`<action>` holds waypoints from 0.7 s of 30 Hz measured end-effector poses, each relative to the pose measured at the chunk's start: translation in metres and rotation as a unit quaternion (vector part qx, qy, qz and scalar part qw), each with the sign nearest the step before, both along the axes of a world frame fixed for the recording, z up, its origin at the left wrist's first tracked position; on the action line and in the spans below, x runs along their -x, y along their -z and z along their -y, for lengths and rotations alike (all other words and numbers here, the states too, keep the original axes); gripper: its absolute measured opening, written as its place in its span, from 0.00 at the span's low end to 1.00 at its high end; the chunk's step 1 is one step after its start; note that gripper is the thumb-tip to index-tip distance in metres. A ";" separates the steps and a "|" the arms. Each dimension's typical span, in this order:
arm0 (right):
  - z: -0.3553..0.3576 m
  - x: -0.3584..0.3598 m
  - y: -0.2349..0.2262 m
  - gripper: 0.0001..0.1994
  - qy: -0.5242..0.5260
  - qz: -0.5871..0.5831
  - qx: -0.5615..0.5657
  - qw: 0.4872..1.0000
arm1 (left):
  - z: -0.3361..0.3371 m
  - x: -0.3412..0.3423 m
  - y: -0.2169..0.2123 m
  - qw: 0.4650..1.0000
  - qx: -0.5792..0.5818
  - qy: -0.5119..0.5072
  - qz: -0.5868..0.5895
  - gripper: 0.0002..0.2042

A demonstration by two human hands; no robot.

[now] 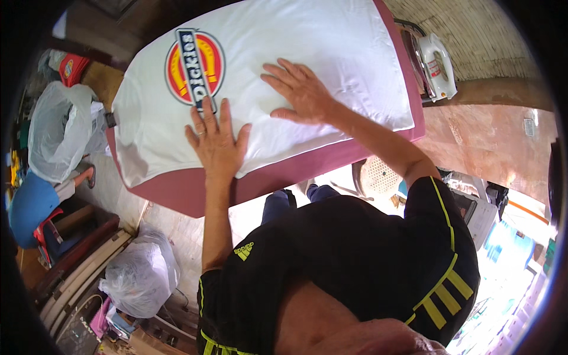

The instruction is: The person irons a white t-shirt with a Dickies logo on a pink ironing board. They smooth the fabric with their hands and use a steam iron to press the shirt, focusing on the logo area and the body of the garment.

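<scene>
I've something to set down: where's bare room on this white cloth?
Beyond the right hand, between the round emblem and the maroon right edge, the white cloth lies bare. It's crowded at the emblem's lower edge, where the left hand rests.

"What's that white sheet (331, 53) made of?"
"Cloth, matt, mostly smooth, with soft creases. The maroon cover (260, 184) beneath looks matt too."
"And on the left?"
"The far bag (50, 142) and the near bag (142, 275) are thin, see-through plastic, crinkled and shiny."
"Far right?"
"That handled white thing (437, 68) looks like smooth plastic; the wall (473, 35) is rough, ribbed."
</scene>
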State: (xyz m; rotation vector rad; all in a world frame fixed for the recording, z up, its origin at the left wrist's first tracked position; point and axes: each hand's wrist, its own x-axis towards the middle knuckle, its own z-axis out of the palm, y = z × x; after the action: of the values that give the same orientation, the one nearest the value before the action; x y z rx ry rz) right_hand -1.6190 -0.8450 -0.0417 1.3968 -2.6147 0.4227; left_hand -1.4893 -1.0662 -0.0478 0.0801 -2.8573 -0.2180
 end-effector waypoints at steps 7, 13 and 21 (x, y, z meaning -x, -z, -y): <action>-0.126 0.162 0.023 0.36 0.288 -0.103 -0.026 0.952 | -0.036 0.053 0.003 0.997 0.010 0.047 -0.054 0.38; -0.138 0.094 0.037 0.37 0.351 -0.116 -0.038 0.928 | -0.123 0.140 0.008 0.982 0.045 0.178 -0.043 0.37; -0.237 -0.030 0.015 0.34 0.298 0.007 0.012 0.955 | -0.263 0.130 0.018 0.958 0.018 0.279 -0.066 0.30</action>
State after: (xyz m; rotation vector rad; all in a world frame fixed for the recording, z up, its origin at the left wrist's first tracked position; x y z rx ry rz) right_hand -1.5895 -0.6077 -0.0570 0.5370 -2.8446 0.3696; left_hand -1.6193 -0.8027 -0.0654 -0.7268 -2.6792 -0.2682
